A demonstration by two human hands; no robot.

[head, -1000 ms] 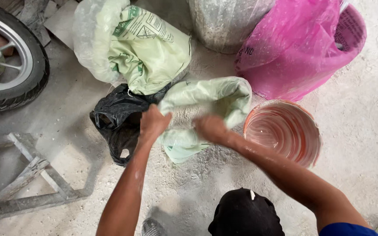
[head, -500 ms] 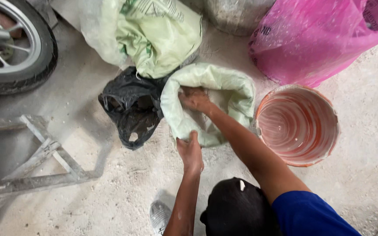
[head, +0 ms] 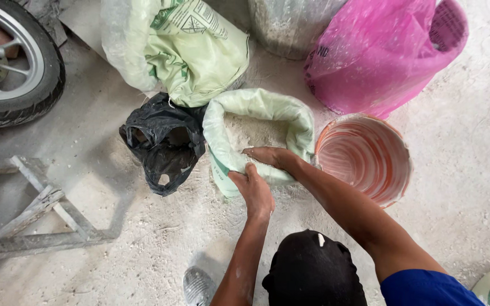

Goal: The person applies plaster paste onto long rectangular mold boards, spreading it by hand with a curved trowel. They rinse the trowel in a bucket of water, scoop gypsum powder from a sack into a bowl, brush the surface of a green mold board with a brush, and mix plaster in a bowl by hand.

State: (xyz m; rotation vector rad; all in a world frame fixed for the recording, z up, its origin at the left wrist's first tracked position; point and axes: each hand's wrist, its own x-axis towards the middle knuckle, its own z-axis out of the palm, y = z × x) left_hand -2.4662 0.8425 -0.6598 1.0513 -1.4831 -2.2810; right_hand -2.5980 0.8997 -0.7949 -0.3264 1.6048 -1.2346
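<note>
Pale-green sack point(head: 256, 107): left hand point(head: 254, 190) grips its rim; right hand point(head: 267, 156) grip unclear inside.

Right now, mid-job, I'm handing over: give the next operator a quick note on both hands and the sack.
Left hand: gripping the near rolled rim of the open pale green sack.
Right hand: reaching inside the sack, resting on the whitish powder.
Orange bucket stands just right of the sack and looks empty; black bag lies on its left.
Done: sack opened, rim rolled down.
Left: no powder in the bucket yet.
</note>
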